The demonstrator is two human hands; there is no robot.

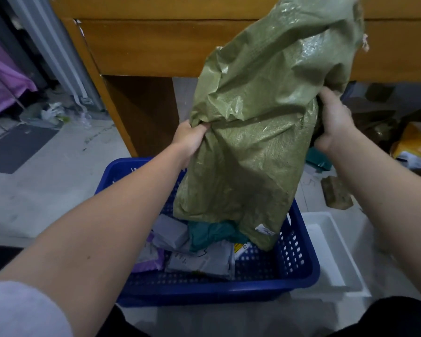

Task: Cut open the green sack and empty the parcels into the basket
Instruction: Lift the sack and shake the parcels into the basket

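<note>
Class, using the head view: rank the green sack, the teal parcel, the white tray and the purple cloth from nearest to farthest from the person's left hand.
1. green sack: gripped by the left hand at its left edge.
2. teal parcel: below the hand, in the blue basket under the sack's mouth.
3. white tray: lower right, beside the basket.
4. purple cloth: far left, in the background.

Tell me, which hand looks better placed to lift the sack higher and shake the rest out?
Probably the right hand: it grips the green sack higher, nearer the bulging top. The left hand pinches a lower fold.
</note>
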